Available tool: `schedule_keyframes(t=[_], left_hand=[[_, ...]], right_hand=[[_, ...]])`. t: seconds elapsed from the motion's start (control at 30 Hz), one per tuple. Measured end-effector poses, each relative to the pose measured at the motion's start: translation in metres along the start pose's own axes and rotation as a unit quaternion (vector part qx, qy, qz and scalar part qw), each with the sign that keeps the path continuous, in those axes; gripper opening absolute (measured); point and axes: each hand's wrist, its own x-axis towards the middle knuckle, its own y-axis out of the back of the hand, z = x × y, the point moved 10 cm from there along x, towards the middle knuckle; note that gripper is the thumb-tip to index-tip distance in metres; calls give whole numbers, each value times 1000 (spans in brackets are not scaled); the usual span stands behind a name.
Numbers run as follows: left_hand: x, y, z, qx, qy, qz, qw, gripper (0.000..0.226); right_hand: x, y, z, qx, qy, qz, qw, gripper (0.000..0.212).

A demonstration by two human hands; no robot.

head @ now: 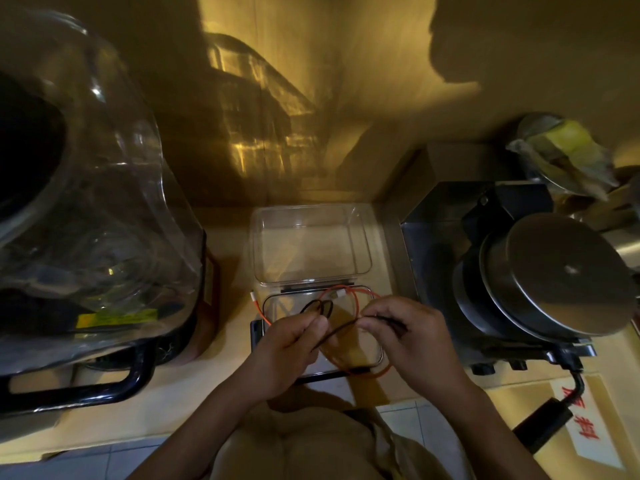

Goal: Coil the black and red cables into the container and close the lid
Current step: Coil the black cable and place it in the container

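A clear rectangular container [380,355] sits on the counter in front of me, its clear lid [310,247] swung open behind it. A red cable [356,308] lies looped in and over the container, one white end hanging past the left rim. My left hand [287,351] pinches small loops of the black cable [337,332] over the container. My right hand [412,336] pinches the same cable a short way along, and its free end sticks out to the right.
A large clear-domed appliance [86,220] with a black frame fills the left. A metal machine [540,271] with a round steel lid stands right, its black cord [575,382] trailing forward. A wall rises close behind the lid.
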Motion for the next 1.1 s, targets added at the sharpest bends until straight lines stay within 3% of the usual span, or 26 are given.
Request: schedule_keyframes(t=[0.1, 0.23, 0.33, 0.5, 0.73, 0.93, 1.1], left_hand=[[-3, -3, -1, 14, 23, -8, 1000, 51], [-4, -15, 7, -7, 30, -32, 999, 50], [-3, -11, 3, -128, 84, -12, 988, 50], [-5, 2, 2, -376, 105, 60, 919, 51], [-7, 12, -4, -421, 104, 126, 892, 50], [-4, 17, 2, -499, 87, 99, 857, 52], [0, 20, 2, -515, 78, 88, 849, 50]], right_hand=[[0, 10, 3, -2, -9, 37, 999, 6], [-2, 10, 3, -4, -12, 43, 999, 12], [-3, 10, 6, -9, -14, 44, 999, 9], [-3, 20, 5, -21, -6, 63, 998, 17], [-6, 13, 1, -12, 1, 49, 999, 18], [-5, 16, 9, -25, -10, 53, 998, 18], [-6, 23, 26, -38, -49, 73, 995, 18]])
